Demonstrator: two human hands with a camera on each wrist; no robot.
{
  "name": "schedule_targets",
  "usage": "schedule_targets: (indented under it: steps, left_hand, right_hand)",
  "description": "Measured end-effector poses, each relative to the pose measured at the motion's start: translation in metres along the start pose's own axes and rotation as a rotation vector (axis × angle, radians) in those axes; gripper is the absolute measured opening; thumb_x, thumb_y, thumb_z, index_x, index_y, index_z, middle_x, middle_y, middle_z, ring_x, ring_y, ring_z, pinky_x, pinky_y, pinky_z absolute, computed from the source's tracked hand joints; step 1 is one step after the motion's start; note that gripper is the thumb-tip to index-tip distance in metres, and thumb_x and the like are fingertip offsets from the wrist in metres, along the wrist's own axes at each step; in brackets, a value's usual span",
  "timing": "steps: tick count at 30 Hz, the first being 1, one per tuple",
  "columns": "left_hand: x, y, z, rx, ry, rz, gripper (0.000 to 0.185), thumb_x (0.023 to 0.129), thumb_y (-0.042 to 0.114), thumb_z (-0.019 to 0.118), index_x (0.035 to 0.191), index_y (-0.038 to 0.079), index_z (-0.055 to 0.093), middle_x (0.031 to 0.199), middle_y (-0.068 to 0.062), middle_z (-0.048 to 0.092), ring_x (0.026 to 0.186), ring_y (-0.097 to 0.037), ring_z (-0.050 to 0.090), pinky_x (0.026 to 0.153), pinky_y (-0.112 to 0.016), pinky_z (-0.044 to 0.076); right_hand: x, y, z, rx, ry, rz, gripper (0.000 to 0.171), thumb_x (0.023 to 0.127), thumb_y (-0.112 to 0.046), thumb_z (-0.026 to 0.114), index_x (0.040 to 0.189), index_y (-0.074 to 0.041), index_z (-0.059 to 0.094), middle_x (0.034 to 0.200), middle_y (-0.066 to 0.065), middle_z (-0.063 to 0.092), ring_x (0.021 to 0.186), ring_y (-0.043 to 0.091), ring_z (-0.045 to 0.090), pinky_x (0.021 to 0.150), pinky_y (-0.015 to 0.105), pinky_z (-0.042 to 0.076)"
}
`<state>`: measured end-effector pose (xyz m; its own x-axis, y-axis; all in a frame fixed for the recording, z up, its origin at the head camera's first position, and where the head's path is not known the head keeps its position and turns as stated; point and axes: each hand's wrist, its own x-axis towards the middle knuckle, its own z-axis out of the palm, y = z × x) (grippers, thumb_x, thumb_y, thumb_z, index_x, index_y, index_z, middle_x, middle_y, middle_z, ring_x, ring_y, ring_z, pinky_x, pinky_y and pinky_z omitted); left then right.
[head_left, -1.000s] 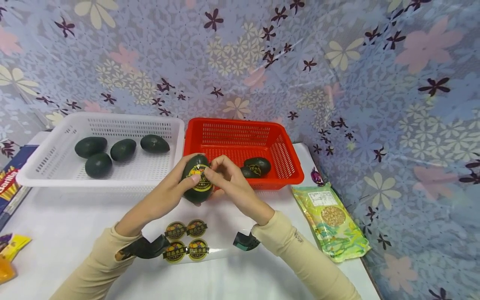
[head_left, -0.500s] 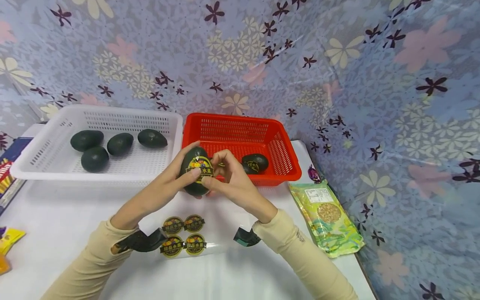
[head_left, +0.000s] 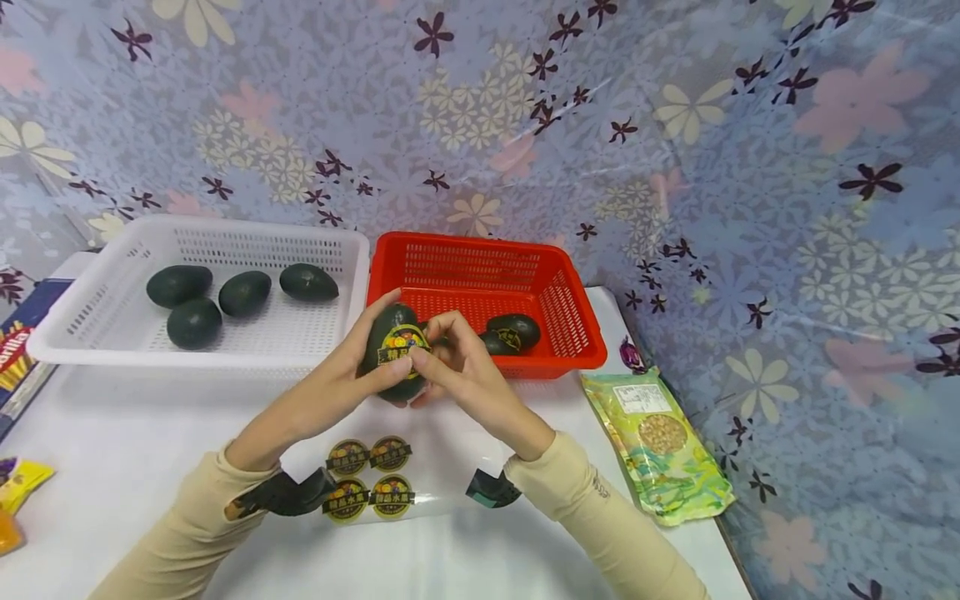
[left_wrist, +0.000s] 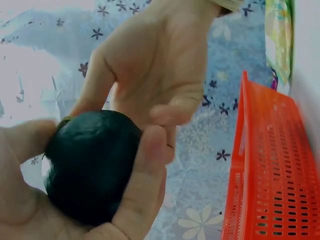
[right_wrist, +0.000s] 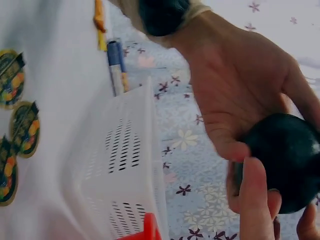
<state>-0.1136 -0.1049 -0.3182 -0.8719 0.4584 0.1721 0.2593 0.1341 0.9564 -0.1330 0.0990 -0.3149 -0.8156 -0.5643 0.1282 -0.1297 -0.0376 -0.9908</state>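
Note:
A dark green avocado (head_left: 393,343) with a round yellow-and-black sticker (head_left: 402,342) on its front is held above the white table, just before the red basket (head_left: 577,329). My left hand (head_left: 360,360) grips the avocado (left_wrist: 87,165) from the left, thumb across the sticker. My right hand (head_left: 447,360) holds the avocado (right_wrist: 282,167) from the right, its thumb pressing the sticker's lower edge. Two stickered avocados (head_left: 510,332) lie in the red basket. A clear sheet with several stickers (head_left: 369,479) lies on the table between my forearms.
A white basket (head_left: 112,333) at the left holds several plain avocados (head_left: 193,323). A green snack bag (head_left: 660,446) lies at the table's right edge. Coloured packets (head_left: 18,492) and a blue box (head_left: 22,350) lie at the far left. A flowered sheet covers the wall behind.
The avocado stays in both hands at the same place. My right thumb has slid down along the sticker, smoothing it onto the skin.

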Motion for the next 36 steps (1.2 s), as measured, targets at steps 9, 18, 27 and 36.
schedule_targets:
  steps: [9, 18, 27, 36]
  left_hand:
    - [0.0009, -0.0005, 0.0069, -0.016, 0.082, 0.023, 0.08, 0.098, 0.024, 0.06, 0.161, 0.028, 0.01, 0.157, -0.013, 0.031, 0.131, -0.034, 0.047, 0.104, -0.047, 0.05]
    - [-0.0007, 0.0027, 0.0082, -0.056, 0.137, 0.084, 0.078, 0.091, 0.01, 0.059, 0.158, 0.025, 0.021, 0.145, -0.017, 0.042, 0.121, -0.031, 0.053, 0.091, -0.024, 0.055]
    - [-0.0004, 0.0072, 0.0103, -0.095, 0.143, 0.104, 0.089, 0.085, 0.008, 0.073, 0.155, 0.03, 0.024, 0.137, -0.013, 0.052, 0.107, -0.023, 0.062, 0.083, -0.031, 0.06]
    - [0.0, -0.0015, 0.0093, -0.009, 0.126, 0.124, 0.066, 0.093, 0.01, 0.057, 0.152, 0.02, 0.03, 0.135, -0.019, 0.049, 0.11, -0.032, 0.057, 0.082, -0.03, 0.059]
  right_hand:
    - [-0.0017, 0.001, -0.0063, 0.055, -0.062, 0.004, 0.031, 0.1, -0.038, 0.061, 0.109, -0.018, 0.039, 0.12, 0.003, 0.045, 0.087, 0.017, 0.067, 0.074, 0.036, 0.063]
    - [-0.0023, -0.0023, -0.0048, 0.108, -0.052, -0.034, 0.004, 0.105, -0.017, 0.05, 0.104, -0.017, 0.046, 0.113, 0.0, 0.048, 0.08, 0.012, 0.061, 0.074, 0.033, 0.063]
    - [-0.0021, -0.0024, -0.0007, 0.072, -0.025, -0.054, 0.04, 0.095, -0.048, 0.064, 0.102, -0.014, 0.045, 0.11, 0.001, 0.048, 0.085, 0.013, 0.063, 0.073, 0.034, 0.063]
    - [0.0005, -0.001, -0.003, 0.214, -0.016, 0.047, 0.007, 0.102, -0.016, 0.05, 0.096, -0.018, 0.051, 0.101, -0.002, 0.05, 0.069, 0.011, 0.058, 0.067, 0.026, 0.06]
